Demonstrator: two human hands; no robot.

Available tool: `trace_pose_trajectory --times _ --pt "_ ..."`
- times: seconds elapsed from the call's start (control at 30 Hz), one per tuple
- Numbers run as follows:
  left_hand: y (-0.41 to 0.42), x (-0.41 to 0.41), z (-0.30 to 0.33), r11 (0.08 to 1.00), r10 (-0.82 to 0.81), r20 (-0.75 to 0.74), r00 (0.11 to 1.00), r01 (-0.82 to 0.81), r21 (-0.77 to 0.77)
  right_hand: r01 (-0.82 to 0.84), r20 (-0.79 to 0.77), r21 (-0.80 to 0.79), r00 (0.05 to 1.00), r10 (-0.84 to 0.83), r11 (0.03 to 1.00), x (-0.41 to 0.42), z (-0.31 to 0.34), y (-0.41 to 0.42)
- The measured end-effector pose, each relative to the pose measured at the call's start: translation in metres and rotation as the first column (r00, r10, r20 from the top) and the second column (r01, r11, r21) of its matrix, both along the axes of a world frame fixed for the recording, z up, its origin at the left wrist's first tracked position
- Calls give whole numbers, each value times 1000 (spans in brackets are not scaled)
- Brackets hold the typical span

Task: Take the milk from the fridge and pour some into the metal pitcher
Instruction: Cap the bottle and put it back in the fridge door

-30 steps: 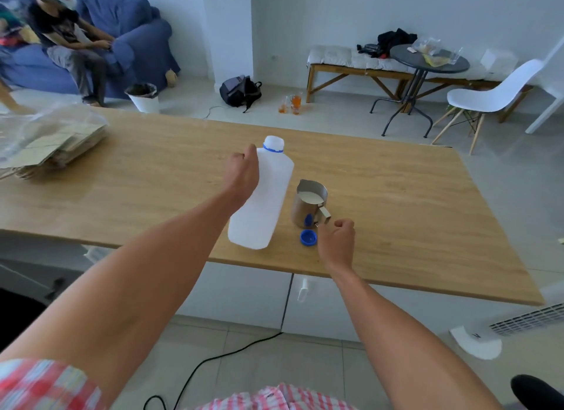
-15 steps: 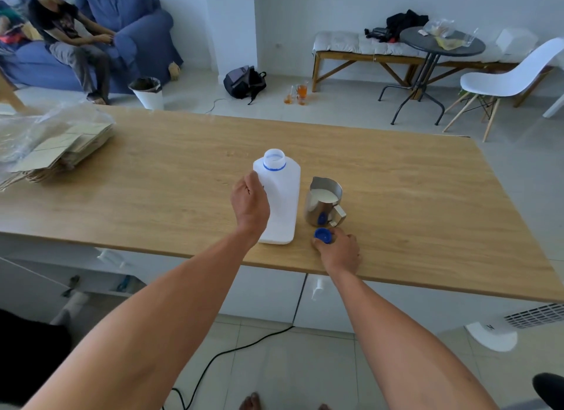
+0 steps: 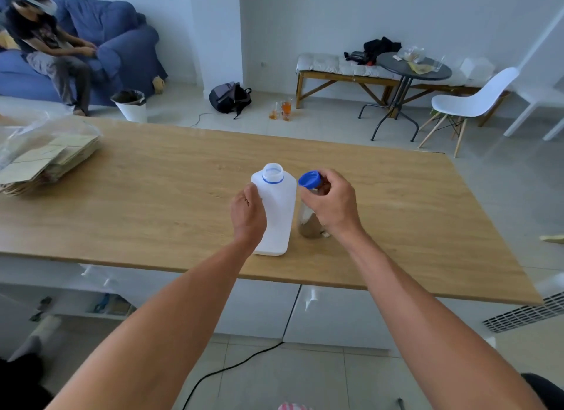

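Note:
A white milk bottle [image 3: 279, 208] with a blue neck ring stands upright and uncapped near the front edge of the wooden table [image 3: 152, 196]. My left hand [image 3: 247, 216] grips its left side. My right hand [image 3: 331, 203] holds the blue cap [image 3: 309, 179] in its fingertips, in the air just right of the bottle's mouth. The metal pitcher [image 3: 306, 223] stands right beside the bottle; my right hand hides most of it, and its inside cannot be seen.
A bagged stack of flat cardboard [image 3: 39, 162] lies at the table's left end. Beyond the table are a blue sofa with a seated person [image 3: 52, 49], a white bin [image 3: 131, 106], a backpack [image 3: 230, 96], a round table [image 3: 412, 67] and a white chair [image 3: 473, 101].
My right hand picked the blue cap up from the table and raised it beside the bottle's mouth. The bottle went from tilted to standing upright in my left hand.

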State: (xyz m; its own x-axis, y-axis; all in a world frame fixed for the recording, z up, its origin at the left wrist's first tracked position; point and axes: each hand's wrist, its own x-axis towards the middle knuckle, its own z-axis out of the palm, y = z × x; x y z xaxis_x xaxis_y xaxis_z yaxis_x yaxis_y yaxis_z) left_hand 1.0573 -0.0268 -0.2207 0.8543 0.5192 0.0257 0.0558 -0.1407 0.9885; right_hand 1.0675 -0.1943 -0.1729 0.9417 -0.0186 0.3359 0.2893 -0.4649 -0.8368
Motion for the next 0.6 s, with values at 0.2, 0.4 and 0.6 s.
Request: trace_pose_trajectory --times 0.2,0.4,0.6 --pt "2 0 2 999 -40 11 999 39 18 -290 -97 -489 955 279 822 26 60 21" --pt "5 -1 6 996 -90 57 994 89 28 -450 -247 -634 888 388 628 40 87 37" --pt "4 -3 6 995 -91 60 994 88 45 -485 -331 -797 850 410 361 52 105 56"
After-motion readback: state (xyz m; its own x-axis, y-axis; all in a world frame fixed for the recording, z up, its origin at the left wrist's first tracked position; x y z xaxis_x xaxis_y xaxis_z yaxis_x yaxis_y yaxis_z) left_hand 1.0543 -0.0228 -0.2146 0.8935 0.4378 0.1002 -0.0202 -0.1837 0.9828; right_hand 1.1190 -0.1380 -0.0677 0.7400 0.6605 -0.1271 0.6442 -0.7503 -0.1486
